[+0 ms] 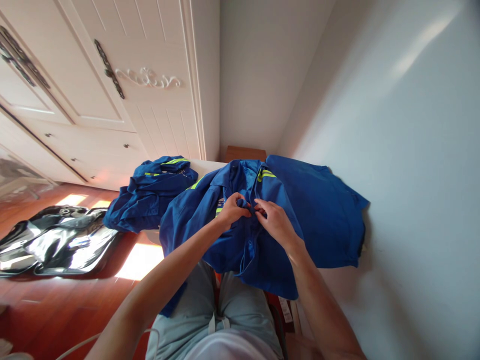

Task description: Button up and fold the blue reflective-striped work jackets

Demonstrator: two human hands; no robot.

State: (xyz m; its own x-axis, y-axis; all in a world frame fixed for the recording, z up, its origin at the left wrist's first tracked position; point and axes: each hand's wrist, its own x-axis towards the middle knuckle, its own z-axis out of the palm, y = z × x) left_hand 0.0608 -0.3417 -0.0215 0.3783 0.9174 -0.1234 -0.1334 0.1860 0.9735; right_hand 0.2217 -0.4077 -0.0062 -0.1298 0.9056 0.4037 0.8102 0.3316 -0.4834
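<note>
A blue work jacket (195, 215) with yellow-green stripes lies spread in front of me, its lower part hanging towards my lap. My left hand (235, 209) pinches the left front edge, bunching a bit of cloth between thumb and fingers. Close beside it, my right hand (273, 218) is closed on the opposite front edge, fingertips almost meeting those of the left. Whether a button sits between the fingers is too small to tell. Below the hands, the front edges hang apart and show the inner side.
To the left lies a crumpled blue garment (150, 195) with similar stripes. Flat blue cloth (318, 210) spreads to the right, near the wall (420, 175). A white wardrobe (150, 115) stands behind at left. An open black suitcase (60, 240) rests on the wooden floor (75, 310).
</note>
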